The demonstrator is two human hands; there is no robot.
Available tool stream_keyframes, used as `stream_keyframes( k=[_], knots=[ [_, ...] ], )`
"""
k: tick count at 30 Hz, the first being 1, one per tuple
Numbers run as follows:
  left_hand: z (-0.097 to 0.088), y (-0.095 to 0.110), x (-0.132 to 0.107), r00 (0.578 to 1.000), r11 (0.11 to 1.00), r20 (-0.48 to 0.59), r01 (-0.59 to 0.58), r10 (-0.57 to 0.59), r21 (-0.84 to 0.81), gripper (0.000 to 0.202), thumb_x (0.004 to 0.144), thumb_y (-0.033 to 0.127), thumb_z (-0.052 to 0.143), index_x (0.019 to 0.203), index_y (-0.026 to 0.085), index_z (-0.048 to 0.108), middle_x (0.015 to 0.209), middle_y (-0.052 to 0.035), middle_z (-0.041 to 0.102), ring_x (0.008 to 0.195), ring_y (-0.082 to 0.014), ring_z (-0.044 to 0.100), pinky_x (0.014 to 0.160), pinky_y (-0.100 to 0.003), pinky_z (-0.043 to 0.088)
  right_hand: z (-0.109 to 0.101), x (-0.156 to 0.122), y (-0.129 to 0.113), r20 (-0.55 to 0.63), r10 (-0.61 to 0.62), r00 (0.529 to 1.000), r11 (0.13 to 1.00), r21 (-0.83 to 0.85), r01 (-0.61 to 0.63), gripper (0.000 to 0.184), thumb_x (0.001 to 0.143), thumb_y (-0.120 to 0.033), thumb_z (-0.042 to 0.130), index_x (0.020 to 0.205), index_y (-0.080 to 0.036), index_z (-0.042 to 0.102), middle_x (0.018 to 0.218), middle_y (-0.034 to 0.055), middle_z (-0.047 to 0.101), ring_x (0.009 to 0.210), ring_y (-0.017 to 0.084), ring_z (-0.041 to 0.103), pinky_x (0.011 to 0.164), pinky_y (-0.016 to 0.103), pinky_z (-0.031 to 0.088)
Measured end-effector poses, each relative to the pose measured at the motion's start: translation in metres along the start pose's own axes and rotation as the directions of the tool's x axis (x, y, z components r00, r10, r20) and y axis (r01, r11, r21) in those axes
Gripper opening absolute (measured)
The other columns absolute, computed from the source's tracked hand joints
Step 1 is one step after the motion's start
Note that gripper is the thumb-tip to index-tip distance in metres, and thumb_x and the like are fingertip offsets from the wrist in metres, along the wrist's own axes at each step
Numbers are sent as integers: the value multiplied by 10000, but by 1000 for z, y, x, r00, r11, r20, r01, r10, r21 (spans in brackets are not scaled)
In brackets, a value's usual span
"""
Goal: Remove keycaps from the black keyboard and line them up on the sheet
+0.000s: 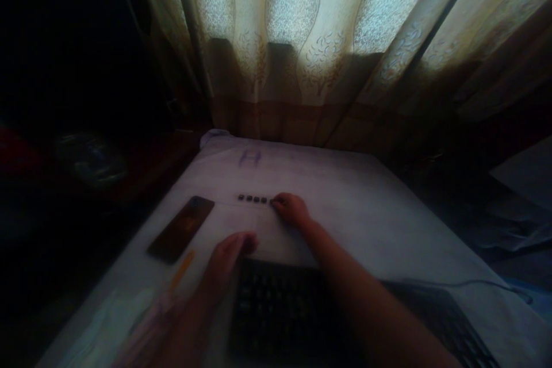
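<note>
A line of several small dark keycaps (256,199) lies on the pale cloth of the table. At the line's right end, my right hand (291,209) pinches another keycap (272,202), mostly covered by the fingertips. My left hand (233,247) rests by the top left corner of a black keyboard (280,305), its fingers loosely curved and apart. Nothing shows in that hand, though the picture is dim and blurred there. My right forearm crosses over the keyboard and hides part of its right half.
A dark phone (181,230) lies left of my left hand, with an orange pen-like stick (183,270) beside it. Crumpled clear plastic (107,322) is at the lower left. A cable (470,283) runs rightward. Patterned curtains (293,69) hang behind the table.
</note>
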State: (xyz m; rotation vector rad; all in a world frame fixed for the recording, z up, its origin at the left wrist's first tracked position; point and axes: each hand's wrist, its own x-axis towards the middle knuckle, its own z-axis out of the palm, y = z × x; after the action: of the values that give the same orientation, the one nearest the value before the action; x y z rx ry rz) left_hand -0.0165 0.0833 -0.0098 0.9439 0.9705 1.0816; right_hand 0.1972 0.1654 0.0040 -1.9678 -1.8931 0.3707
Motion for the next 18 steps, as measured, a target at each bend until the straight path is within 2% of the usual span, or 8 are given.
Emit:
stream_keyframes(
  k=[6,11,16,18],
  knots=[
    [0,-1,0,1000,1000,26,-6,6,-8,502,685,610,716,902,158,747,882,-82,764,853,-207,703,845,-335,538,0,3,-1,13,-14,1000,999,-34,15,229,885,-279,578,1038,-200,728,1046,88,734,937,231,658,771,309,458],
    [1,0,0,1000,1000,6,0,0,-17,518,641,620,741,872,156,754,849,-83,762,828,-213,701,834,-348,539,2,5,0,16,-19,1000,998,-57,20,193,887,-276,591,1012,-219,727,1034,71,733,929,213,655,790,304,461],
    [3,2,-1,1000,999,2,10,-10,-34,521,612,624,757,852,162,758,825,-77,762,818,-209,699,810,-334,542,4,7,1,14,-22,1000,998,-66,22,199,901,-304,596,1023,-179,693,1017,67,717,906,196,650,823,363,479],
    [2,1,0,1000,1000,7,7,-7,-30,516,623,620,753,859,161,759,833,-79,763,815,-206,699,810,-332,541,5,7,1,5,-22,1000,998,-66,22,197,897,-300,596,1020,-185,698,1021,69,719,906,200,650,811,351,477]
  ],
)
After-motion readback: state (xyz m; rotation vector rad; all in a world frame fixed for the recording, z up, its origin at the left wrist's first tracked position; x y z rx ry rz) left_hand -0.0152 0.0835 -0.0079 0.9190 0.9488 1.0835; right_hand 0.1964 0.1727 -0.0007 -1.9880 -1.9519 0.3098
